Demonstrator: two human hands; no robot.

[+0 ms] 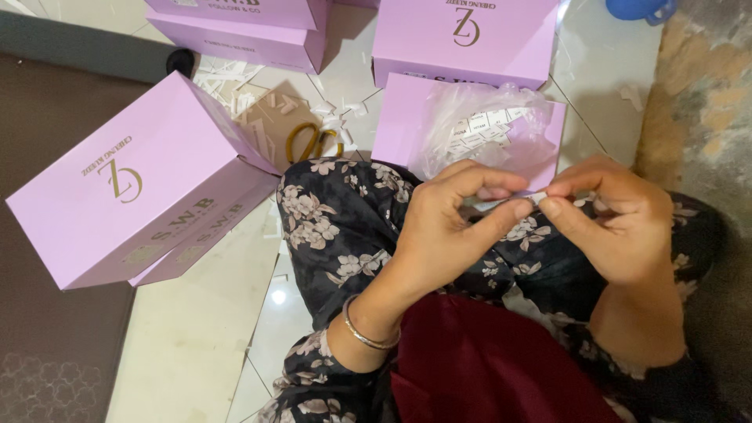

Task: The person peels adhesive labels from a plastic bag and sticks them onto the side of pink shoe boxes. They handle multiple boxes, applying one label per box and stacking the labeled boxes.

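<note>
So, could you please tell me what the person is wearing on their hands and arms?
Both hands are bare, without gloves or rings that I can see. The left hand has a thin metal bangle at the wrist. The right hand shows no wrist jewellery. No sleeves cover the forearms.

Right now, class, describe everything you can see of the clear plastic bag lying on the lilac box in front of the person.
The bag is thin, clear, crinkled plastic, lying loosely open and slumped on a lilac box just beyond the person's knees. Inside sits a heap of small white paper tags, some with dark print too small to make out. Its near edge is hidden behind the left hand and right hand, which pinch one small white piece between their fingertips; whether they touch the bag cannot be told.
</note>
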